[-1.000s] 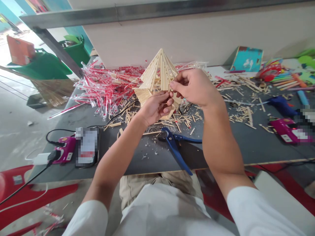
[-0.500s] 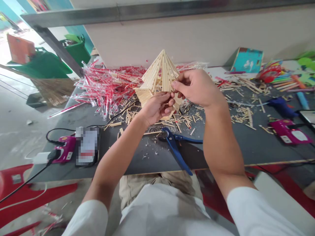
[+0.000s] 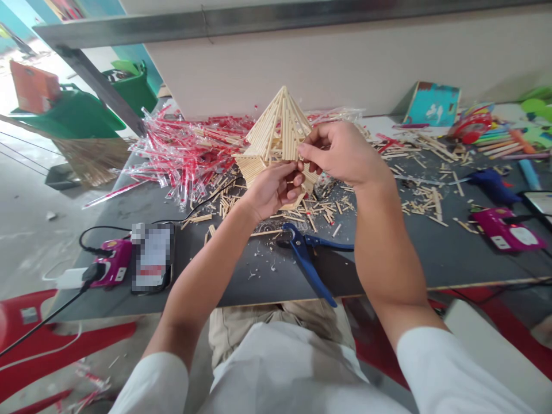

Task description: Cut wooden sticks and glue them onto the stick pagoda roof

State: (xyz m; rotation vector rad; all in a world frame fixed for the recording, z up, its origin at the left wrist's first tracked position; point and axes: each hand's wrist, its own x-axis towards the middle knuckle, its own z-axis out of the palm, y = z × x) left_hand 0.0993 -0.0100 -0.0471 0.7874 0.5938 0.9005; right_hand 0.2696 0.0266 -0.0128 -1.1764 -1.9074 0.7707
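Observation:
A pointed model built from pale wooden sticks (image 3: 266,125), with a cone-like roof over flared lower parts, stands upright on the grey table (image 3: 241,282). Just in front of its right side, my left hand (image 3: 273,187) is closed, thumb and forefinger pinched together. My right hand (image 3: 345,150) comes in from the right, its fingers pinched by the roof's lower right edge. The fingertips of both hands nearly meet. Whatever lies between them is too small or hidden to make out. A blue-handled cutter (image 3: 305,261) lies below the hands, near the table's front edge.
Red-and-clear plastic wrappers (image 3: 185,144) pile up at left. Cut stick pieces (image 3: 425,204) litter the table. A phone (image 3: 152,257) and a magenta power adapter (image 3: 112,263) lie left; another magenta adapter (image 3: 506,229) and a blue glue gun (image 3: 493,185) lie right.
The view has shifted very slightly. Both hands keep nearly the same pinched pose beside the stick model, the right fingertips a touch further left.

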